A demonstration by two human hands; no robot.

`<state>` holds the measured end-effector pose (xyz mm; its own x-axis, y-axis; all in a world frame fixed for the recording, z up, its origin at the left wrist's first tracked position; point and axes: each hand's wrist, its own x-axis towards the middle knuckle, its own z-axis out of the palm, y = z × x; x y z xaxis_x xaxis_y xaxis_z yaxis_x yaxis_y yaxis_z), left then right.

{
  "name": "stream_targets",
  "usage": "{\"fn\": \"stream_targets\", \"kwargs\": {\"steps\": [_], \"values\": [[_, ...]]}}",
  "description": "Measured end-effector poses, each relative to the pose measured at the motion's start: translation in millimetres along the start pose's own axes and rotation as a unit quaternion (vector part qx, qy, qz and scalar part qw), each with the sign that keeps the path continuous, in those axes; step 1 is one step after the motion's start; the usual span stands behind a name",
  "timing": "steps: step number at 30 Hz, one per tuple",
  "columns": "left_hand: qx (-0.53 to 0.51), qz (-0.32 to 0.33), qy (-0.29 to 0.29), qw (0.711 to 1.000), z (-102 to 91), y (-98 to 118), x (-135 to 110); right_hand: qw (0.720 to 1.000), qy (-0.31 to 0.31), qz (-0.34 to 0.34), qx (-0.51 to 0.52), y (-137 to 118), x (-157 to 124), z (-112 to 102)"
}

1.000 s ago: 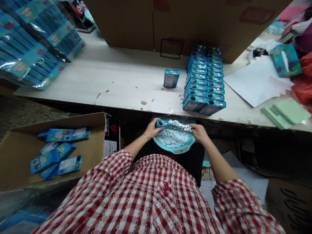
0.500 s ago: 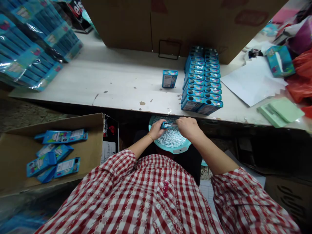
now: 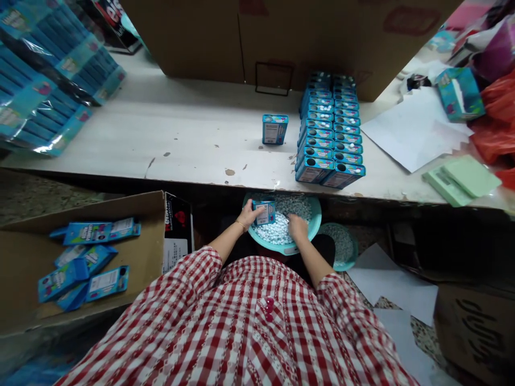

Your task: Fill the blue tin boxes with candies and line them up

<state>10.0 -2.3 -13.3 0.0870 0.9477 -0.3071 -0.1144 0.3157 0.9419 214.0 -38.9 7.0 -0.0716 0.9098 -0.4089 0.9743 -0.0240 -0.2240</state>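
My left hand (image 3: 248,214) is closed around the side of a small blue box (image 3: 264,213), held tilted above a turquoise basin (image 3: 316,220). Small whitish pellets (image 3: 270,232) fill the basin. Down among the pellets, right of the box, is my right hand (image 3: 298,228), its fingers curled together. A tiny shiny bit shows at its fingertips, but what it holds is too small to make out. On the white table (image 3: 193,128) above, one blue box (image 3: 275,130) stands alone. Beside it are two tight rows of upright blue boxes (image 3: 330,134), some with pellets on their tops.
At left, a cardboard carton (image 3: 151,236) holds several blue boxes. Plastic-wrapped blue packs (image 3: 48,80) lie on the table's left end. A large cardboard box (image 3: 281,37) stands behind. At right are papers (image 3: 410,128), a green scale (image 3: 462,179) and a second pellet basin (image 3: 354,257).
My right hand has moved down from the box's opening into the pellets, with a clear, shiny thing visible before. My left hand has tipped the box so its printed side shows.
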Motion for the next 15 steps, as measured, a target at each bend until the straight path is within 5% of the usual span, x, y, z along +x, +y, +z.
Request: {"fn": "stream_targets", "kwargs": {"steps": [7,11,15], "values": [[0.048,0.052,-0.008,0.997,-13.9,17.1,-13.3,0.988,0.029,0.008,0.150,17.1,13.3,6.4],[0.140,0.113,0.005,0.984,-30.8,27.8,-19.4,0.980,0.039,-0.013,0.196,35.8,3.7,-9.8],[0.230,0.151,-0.005,0.961,-24.7,31.5,-20.3,0.970,0.066,-0.037,0.233,42.4,-6.6,-38.7]]}}
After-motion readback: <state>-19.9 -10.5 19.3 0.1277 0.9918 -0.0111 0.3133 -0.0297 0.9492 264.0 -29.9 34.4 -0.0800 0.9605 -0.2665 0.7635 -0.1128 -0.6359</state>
